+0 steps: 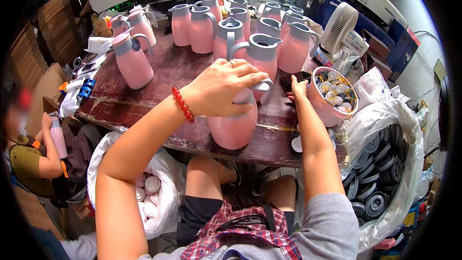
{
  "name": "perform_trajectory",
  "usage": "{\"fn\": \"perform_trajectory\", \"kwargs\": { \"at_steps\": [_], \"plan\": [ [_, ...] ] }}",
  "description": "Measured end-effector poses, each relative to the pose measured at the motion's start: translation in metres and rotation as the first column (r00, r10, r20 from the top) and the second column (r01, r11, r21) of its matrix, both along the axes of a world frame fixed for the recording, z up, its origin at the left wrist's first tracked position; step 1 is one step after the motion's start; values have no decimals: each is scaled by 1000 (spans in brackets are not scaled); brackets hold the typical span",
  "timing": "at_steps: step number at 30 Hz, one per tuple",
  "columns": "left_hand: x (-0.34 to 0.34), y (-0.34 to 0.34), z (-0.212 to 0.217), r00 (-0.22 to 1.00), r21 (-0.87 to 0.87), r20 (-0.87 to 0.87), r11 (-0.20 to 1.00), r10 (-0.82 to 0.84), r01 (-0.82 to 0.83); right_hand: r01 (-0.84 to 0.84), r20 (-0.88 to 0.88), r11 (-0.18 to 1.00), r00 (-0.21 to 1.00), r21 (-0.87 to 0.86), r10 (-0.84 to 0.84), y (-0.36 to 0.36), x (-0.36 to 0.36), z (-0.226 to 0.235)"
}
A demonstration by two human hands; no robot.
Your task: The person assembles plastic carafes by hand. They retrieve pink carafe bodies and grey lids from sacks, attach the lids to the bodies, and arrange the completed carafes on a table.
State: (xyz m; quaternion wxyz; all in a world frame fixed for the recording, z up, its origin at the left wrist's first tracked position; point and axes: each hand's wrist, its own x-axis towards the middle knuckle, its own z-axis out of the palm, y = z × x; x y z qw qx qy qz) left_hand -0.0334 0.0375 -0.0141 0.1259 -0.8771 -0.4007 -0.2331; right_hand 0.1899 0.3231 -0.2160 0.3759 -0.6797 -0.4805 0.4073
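Note:
My left hand (222, 91) is clamped over the grey top of a pink jug (234, 127) that stands at the near edge of the dark wooden table (168, 74). A red bead bracelet (183, 104) circles that wrist. My right hand (298, 88) reaches forward to a small dark object (294, 78) on the table, just left of a pink bowl (323, 108) filled with small round metal parts. I cannot tell whether its fingers grip anything.
Several more pink jugs with grey lids (240, 31) crowd the table's far half, one alone at left (132, 60). A clear bag of dark round lids (380, 163) hangs at right, a bag of white caps (149, 190) at lower left. A person (33, 154) sits left holding a pink bottle. A white fan (339, 29) stands back right.

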Motion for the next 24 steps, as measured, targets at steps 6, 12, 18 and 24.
{"fn": "perform_trajectory", "kwargs": {
  "at_steps": [6,12,18,24],
  "plan": [
    [8,17,4,979,-31,-204,999,-19,13,249,-206,965,952,81,-228,45,-13,-35],
    [20,-28,12,996,119,76,992,39,-48,201,-778,972,628,124,-31,22,-10,-20],
    [41,-82,-20,922,279,380,959,-71,-41,127,-743,956,659,263,117,-75,11,35],
    [102,-130,-72,291,-405,903,853,316,329,-208,-645,903,640,377,417,-190,43,62]
  ]
}}
